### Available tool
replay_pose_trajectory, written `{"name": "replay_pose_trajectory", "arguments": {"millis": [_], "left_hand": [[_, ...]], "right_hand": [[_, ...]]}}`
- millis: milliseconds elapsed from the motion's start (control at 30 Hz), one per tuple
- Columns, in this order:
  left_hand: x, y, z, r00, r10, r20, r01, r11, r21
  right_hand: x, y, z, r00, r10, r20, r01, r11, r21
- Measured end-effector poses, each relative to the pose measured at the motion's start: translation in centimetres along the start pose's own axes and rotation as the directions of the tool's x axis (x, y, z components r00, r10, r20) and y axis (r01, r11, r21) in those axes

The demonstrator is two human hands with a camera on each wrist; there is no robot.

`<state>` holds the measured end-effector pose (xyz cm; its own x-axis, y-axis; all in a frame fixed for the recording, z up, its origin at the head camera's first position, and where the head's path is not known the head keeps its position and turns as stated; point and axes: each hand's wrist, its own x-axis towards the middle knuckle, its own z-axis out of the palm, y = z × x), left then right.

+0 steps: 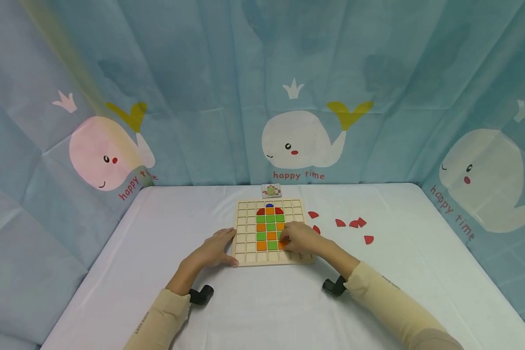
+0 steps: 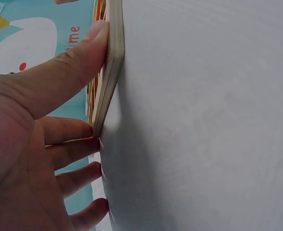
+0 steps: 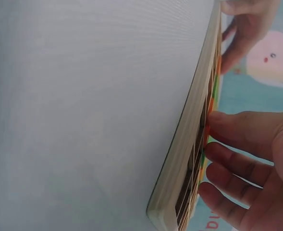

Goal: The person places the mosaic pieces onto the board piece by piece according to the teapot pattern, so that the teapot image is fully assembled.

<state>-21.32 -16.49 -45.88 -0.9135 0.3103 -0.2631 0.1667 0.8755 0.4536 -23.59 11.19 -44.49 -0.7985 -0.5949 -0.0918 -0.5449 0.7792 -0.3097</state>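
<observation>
A wooden grid board (image 1: 245,245) lies flat on the table, its middle columns filled with orange and green square tiles (image 1: 271,227). Red quarter-round pieces (image 1: 260,212) and a blue half-round piece (image 1: 269,205) top the pattern. My left hand (image 1: 216,249) rests at the board's left side, thumb against the near corner and fingers spread along the edge. Over the right-hand column, my right hand (image 1: 300,238) touches the tiles with thumb and fingertips, covering some of them. In the right wrist view its thumb (image 3: 237,126) and fingers are extended on the tiles' surface.
Several loose red quarter-round pieces (image 1: 340,223) lie to the right of the board. A small pattern card (image 1: 271,190) sits behind it. A blue curtain (image 1: 210,141) with whales surrounds the white table (image 1: 262,311). Black wrist devices (image 1: 202,294) hang below both forearms.
</observation>
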Motion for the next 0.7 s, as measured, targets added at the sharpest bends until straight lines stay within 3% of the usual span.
{"name": "replay_pose_trajectory", "arguments": {"millis": [467,700], "left_hand": [[0.1,0.0,-0.2,1.0,0.0,0.016,0.0,1.0,-0.01],[0.0,-0.1,-0.3,1.0,0.019,0.014,-0.019,1.0,0.005]], "right_hand": [[0.0,0.1,0.0,1.0,-0.006,-0.008,0.006,1.0,-0.003],[0.4,2.0,-1.8,0.996,0.079,-0.037,-0.077,0.995,0.069]]}}
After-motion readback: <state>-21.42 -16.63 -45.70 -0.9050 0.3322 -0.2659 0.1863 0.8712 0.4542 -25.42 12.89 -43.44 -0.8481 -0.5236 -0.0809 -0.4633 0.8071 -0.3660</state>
